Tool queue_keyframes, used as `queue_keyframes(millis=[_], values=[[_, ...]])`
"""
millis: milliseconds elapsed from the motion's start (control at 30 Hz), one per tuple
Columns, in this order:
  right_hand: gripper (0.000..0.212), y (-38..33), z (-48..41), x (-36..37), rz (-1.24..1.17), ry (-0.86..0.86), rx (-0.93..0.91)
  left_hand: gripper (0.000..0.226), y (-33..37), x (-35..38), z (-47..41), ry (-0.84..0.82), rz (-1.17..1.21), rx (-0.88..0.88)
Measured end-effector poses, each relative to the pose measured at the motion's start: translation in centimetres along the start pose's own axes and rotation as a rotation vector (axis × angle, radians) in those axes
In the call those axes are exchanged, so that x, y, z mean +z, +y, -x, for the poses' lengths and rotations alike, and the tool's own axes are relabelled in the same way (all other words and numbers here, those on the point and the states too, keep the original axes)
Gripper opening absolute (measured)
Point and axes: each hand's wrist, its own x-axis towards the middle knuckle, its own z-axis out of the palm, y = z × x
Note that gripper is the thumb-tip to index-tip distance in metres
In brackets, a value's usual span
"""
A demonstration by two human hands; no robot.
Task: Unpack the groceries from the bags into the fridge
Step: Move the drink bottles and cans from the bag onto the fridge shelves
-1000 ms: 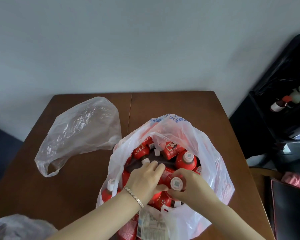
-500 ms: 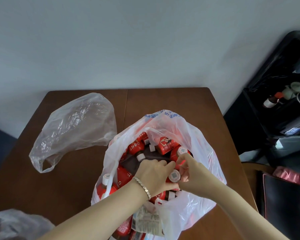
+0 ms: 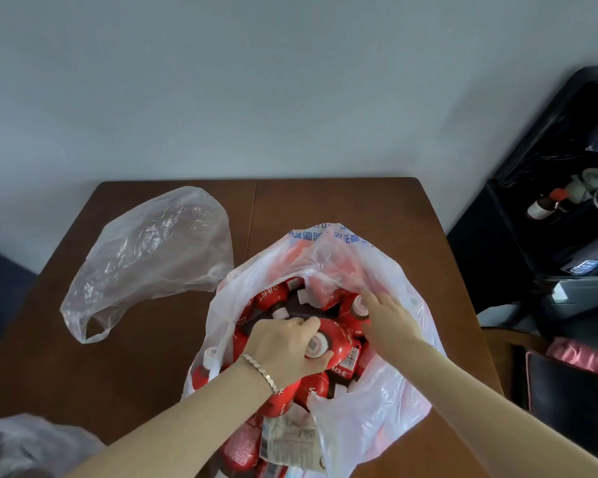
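Left hand (image 3: 283,346), silver bracelet (image 3: 261,372) at wrist: fingers curled round the white-capped neck of a red bottle (image 3: 339,339) inside the bag. Right hand (image 3: 390,322): fingers extended and loose, tips touching a second red bottle (image 3: 351,313) just beyond; nothing grasped. White plastic bag (image 3: 377,408): blue print at rim, mouth open, packed with further red bottles, standing on brown wooden table (image 3: 325,208). Empty clear bag (image 3: 145,257): on table to the left, apart.
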Motion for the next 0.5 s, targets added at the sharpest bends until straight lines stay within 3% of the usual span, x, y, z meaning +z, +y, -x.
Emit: queue_keyframes(millis=[100,200,367,500], values=[[0.055,-0.7,-1.4,0.6,0.018,-0.024,0.010,0.041,0.1,-0.4,0.1,-0.025,0.009,-0.050],[0.044,-1.3,-1.8,0.4,0.075,0.009,0.002,0.041,0.3,-0.1,0.3,-0.029,-0.026,-0.078],[0.019,-0.6,0.2,-0.1,-0.350,0.093,0.064,0.045,-0.4,0.3,1.5,-0.104,0.025,-0.206],[0.013,-0.3,3.7,-1.9,-0.473,0.290,0.034,0.051,-0.8,-1.1,1.4,-0.131,-0.010,-0.331]])
